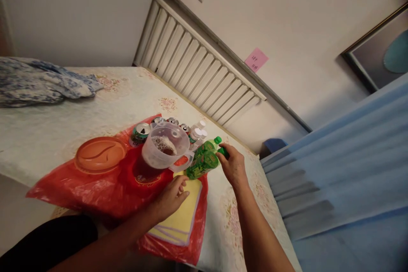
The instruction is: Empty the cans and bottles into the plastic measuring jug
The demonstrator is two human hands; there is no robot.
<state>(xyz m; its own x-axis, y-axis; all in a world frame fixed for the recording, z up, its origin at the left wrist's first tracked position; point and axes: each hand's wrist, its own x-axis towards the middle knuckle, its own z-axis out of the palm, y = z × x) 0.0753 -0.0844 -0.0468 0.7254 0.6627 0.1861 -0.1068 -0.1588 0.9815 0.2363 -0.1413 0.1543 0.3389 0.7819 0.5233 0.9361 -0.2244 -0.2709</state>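
Our right hand [234, 165] arches over from the right; our left hand [175, 195] lies low over the yellow cloth [188, 208]. The flowered table [134, 89] has its far edge by the radiator [197, 63], and red plastic [83, 191] spans its near edge. Right fingertips pinch the green cap [223, 152] on the front green bottle [204, 165]; left fingers curl loosely, half open, near its base.
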